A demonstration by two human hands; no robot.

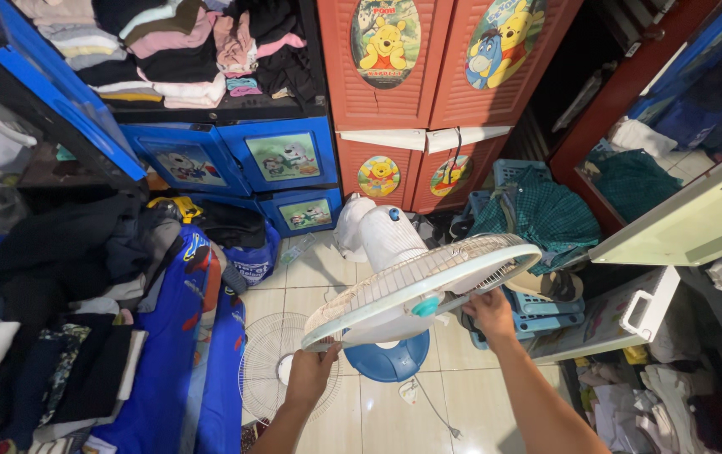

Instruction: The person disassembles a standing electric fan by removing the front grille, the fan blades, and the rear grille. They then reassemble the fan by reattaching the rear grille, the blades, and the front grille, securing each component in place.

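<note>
Gripping fan grille (420,282) rim, both hands; face tilted upward, lower-left to upper-right.

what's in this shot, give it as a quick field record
left hand: grips the lower rim of the fan guard
right hand: holds the guard's rim on the other side
fan: white table fan, blue base, tilted face up
floor: a loose wire grille lies flat on the tiles
behind: blue drawers, red cabinet

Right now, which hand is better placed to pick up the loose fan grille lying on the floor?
Left. The left hand grips the fan guard directly above the loose grille; the right hand is farther away.
</note>
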